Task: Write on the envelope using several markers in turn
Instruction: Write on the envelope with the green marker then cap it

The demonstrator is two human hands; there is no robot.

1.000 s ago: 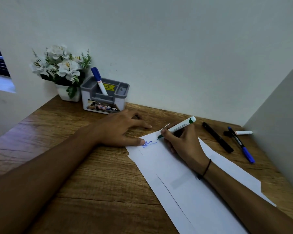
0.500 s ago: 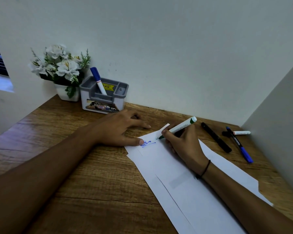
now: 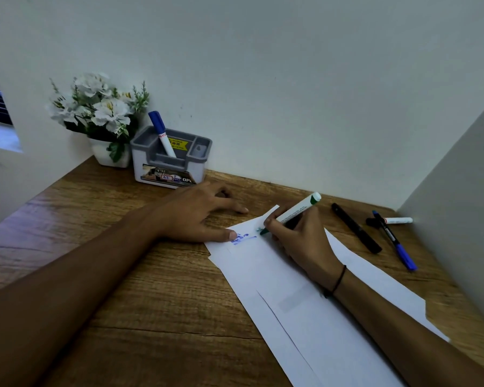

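On the wooden desk (image 3: 151, 303) lies the long white envelope (image 3: 333, 317). Since a moment ago, a small green mark has appeared by the blue scribble (image 3: 241, 238) (too messy to read). The right hand (image 3: 305, 241) pinches the green marker (image 3: 291, 213), tip touching the paper. The left hand (image 3: 201, 213) lies flat, fingers spread, thumb pressing the envelope's corner. Farther back, the grey holder (image 3: 171, 160) has a yellow tag reading "49.00" and holds a blue marker (image 3: 161, 132).

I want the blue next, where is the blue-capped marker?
In the head view, the blue-capped marker stands tilted in the grey organizer at the desk's far left, against the wall, beside the flower pot.
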